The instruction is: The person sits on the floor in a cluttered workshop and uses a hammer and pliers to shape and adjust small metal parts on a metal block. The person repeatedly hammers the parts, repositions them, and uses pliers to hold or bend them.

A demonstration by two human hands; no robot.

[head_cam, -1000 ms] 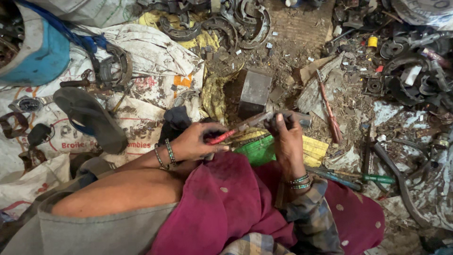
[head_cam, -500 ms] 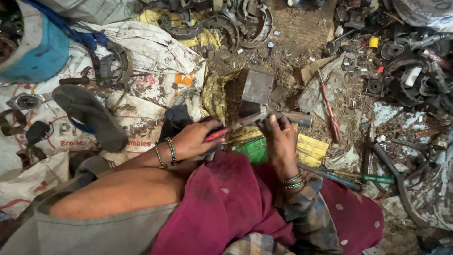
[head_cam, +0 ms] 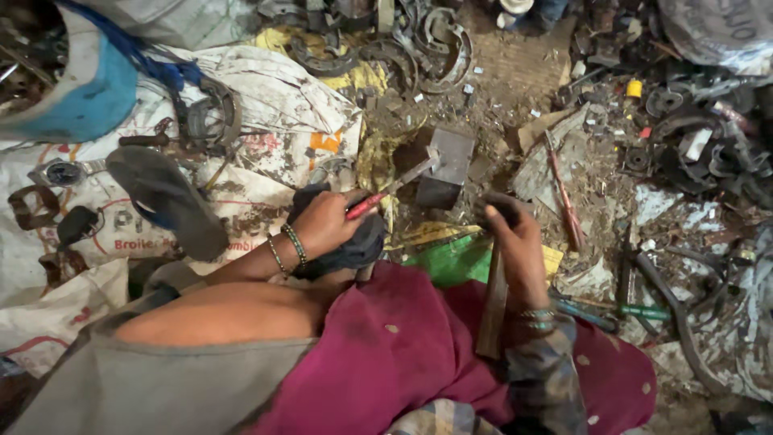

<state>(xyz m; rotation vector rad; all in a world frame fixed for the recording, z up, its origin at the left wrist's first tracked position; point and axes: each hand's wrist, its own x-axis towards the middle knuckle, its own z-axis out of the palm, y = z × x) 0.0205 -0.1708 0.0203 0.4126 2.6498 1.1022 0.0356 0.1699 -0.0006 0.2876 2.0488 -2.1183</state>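
The left hand (head_cam: 322, 221) is closed around the red handle of a chisel (head_cam: 394, 189), its grip pinching the tool so that the metal blade slants up and to the right, its tip lying against the near left edge of a grey metal block (head_cam: 447, 165). The block stands on dirt littered with small scrap, just beyond the person's knees. The right hand (head_cam: 515, 242) is wrapped tight around a wooden hammer handle (head_cam: 493, 302); the handle runs down toward the lap, and the hammer's head is blurred and mostly hidden at the top of the fist, hanging near the right side of the block but apart from it. Both wrists wear beaded bangles. Under the left hand lies a dark bundle of cloth (head_cam: 354, 250), and between the hands a green sheet (head_cam: 447, 262) shows over yellow paper. The lap is covered in magenta cloth (head_cam: 403, 346). To the left, a dark sandal (head_cam: 165, 197) rests on white printed sacks (head_cam: 266, 105), with a blue container (head_cam: 88, 84) at the far corner. Curved metal brake shoes (head_cam: 435, 44) are heaped beyond the block, and a thin reddish rod (head_cam: 564, 193) lies on the ground to its right, among more dark scrap parts.
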